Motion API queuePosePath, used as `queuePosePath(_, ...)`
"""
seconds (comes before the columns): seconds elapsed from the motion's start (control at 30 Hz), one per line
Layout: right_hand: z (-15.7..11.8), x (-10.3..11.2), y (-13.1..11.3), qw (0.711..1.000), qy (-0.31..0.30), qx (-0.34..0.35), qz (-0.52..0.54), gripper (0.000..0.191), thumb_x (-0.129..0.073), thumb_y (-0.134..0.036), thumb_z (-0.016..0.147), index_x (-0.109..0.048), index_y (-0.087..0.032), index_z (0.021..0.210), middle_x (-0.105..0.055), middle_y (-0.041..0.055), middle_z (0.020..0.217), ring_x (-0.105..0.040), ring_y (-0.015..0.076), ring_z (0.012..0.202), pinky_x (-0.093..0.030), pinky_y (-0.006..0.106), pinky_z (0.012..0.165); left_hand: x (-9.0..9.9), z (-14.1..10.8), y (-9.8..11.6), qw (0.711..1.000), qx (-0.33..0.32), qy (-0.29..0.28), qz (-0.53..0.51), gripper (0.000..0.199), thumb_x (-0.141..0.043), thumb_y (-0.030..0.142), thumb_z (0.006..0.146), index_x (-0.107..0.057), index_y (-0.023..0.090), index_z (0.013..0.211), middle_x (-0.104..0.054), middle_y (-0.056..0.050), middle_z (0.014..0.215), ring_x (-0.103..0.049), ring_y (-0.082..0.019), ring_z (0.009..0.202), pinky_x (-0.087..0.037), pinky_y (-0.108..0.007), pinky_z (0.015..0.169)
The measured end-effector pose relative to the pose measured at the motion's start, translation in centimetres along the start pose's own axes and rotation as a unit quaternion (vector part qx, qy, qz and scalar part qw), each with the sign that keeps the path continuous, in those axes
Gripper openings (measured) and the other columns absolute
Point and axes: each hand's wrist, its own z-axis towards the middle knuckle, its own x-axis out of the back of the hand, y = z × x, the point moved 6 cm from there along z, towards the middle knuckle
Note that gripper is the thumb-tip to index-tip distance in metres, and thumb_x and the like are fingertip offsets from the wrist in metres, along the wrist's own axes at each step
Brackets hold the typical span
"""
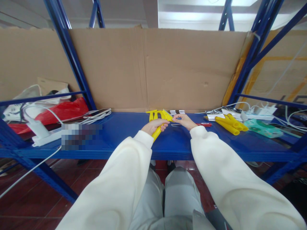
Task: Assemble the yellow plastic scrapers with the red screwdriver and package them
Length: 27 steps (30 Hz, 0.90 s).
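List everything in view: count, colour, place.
Metal shelf: one, blue, centre.
Cardboard panels: several, brown, behind shelf.
Long-handled tool: one, yellow, in left hand.
T-headed pieces: at least two, yellow, behind left hand.
Round tubes: several, yellow, shelf's right.
Slim tool: one, red handle, beside right hand.
Soft packet: one, green, far right.
Plastic power strips: two, white, both ends.
Cables: several, white, both ends.
Plastic bag: one, red, left.
Trousers: one pair, grey, below.
Bare hands: two, white sleeves, above shelf.
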Motion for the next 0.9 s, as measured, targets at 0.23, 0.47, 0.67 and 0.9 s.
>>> queuePosePath(0.23, 0.03, 0.01, 0.26, 1.0, 0.001, -0.012, 0.008, 0.034, -0.08, -0.051, 0.058, -0.068, -0.02, 0.066, -0.07, 0.0021, 0.081, -0.063, 0.0222, 0.088, -0.045, 0.041, 0.094, -0.1, -0.26, 0.08, 1.0, -0.003, 0.013, -0.005, 0.032, -0.045, 0.003, 0.094, -0.043, 0.017, 0.066, -0.04, 0.008, 0.045, -0.028, -0.001, 0.032, -0.019, -0.012, 0.034)
queuePosePath(0.47, -0.13, -0.17, 0.04, 0.999, -0.002, -0.03, 0.034, 0.026, -0.083, -0.04, 0.055, -0.068, -0.02, 0.062, -0.071, 0.0018, 0.079, -0.064, 0.0209, 0.086, -0.047, 0.04, 0.093, 0.01, -0.1, -0.24, 0.999, 0.016, 0.017, -0.025, 0.029, -0.051, 0.002, 0.091, -0.044, 0.017, 0.067, -0.039, 0.008, 0.047, -0.027, -0.001, 0.033, -0.018, -0.011, 0.033)
queuePosePath(0.67, -0.06, -0.17, 0.31, 0.998, 0.012, -0.044, 0.047, 0.028, -0.083, -0.041, 0.053, -0.066, -0.02, 0.062, -0.069, 0.0009, 0.077, -0.063, 0.0197, 0.084, -0.047, 0.04, 0.093, -0.01, 0.06, -0.29, 0.999, 0.016, 0.014, -0.031, 0.031, -0.057, 0.002, 0.088, -0.042, 0.018, 0.065, -0.039, 0.009, 0.047, -0.026, 0.0, 0.034, -0.016, -0.012, 0.035)
queuePosePath(0.9, -0.27, -0.43, 0.2, 0.997, 0.009, -0.048, 0.056, 0.037, -0.085, -0.047, 0.051, -0.063, -0.02, 0.065, -0.067, 0.0003, 0.077, -0.061, 0.019, 0.083, -0.048, 0.038, 0.088, -0.13, -0.09, -0.14, 1.0, 0.009, 0.007, -0.013, 0.031, -0.048, 0.004, 0.093, -0.042, 0.018, 0.067, -0.039, 0.009, 0.046, -0.027, -0.001, 0.033, -0.017, -0.012, 0.035)
